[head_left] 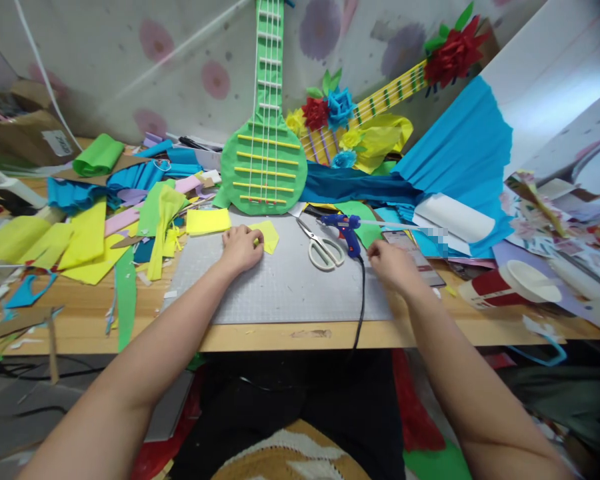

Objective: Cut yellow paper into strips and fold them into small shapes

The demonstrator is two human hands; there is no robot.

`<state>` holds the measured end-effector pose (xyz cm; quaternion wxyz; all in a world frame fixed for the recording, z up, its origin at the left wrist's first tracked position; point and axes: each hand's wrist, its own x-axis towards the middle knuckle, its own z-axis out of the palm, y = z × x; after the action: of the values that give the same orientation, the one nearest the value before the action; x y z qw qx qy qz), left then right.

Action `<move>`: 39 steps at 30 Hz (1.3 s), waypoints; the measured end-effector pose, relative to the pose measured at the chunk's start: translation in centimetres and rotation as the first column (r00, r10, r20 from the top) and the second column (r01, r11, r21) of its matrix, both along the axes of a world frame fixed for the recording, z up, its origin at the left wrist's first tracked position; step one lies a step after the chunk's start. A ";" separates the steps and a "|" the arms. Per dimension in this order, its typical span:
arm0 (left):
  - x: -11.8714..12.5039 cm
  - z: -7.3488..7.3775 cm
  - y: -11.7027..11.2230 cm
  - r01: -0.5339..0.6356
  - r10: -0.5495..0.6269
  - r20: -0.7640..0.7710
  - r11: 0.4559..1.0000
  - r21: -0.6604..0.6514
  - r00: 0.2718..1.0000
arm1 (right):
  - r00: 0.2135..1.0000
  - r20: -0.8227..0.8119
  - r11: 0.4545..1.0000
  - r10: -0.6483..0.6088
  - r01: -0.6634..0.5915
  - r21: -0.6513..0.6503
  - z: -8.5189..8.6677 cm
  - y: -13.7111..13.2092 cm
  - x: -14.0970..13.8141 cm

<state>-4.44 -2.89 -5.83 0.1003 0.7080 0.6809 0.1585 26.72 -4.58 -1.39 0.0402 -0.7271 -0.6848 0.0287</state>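
My left hand (241, 249) rests on the grey cutting mat (275, 297), its fingers curled onto the edge of a small yellow crepe paper piece (268, 236). A folded yellow paper strip (208, 222) lies just behind that hand. My right hand (394, 265) is closed at the mat's right side, beside a phone (414, 257); whatever its fingers may hold is hidden. Between the hands lie scissors (325, 252) with pale handles and a blue glue gun (347, 233) with a glue stick in its back. A green paper-covered lute-like instrument (263, 170) stands upright behind the mat.
Crepe paper scraps (87, 233) crowd the left side of the table. A yellow-necked instrument with paper flowers (340, 110) leans behind, near a large blue paper sheet (460, 147). At right a red-and-white cup (510, 283) lies tilted. The glue gun's cord (363, 300) hangs over the front edge.
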 end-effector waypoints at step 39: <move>-0.2 0.0 0.3 -0.023 0.023 -0.011 0.999 -0.024 1.000 | 0.609 -0.512 0.783 0.606 -0.571 0.248 -6.2 5.0 -15.3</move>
<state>-4.63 -2.55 -5.85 0.1034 0.6998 0.6913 0.1474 11.43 0.38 -7.62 0.2512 -0.4171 -0.8415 0.2340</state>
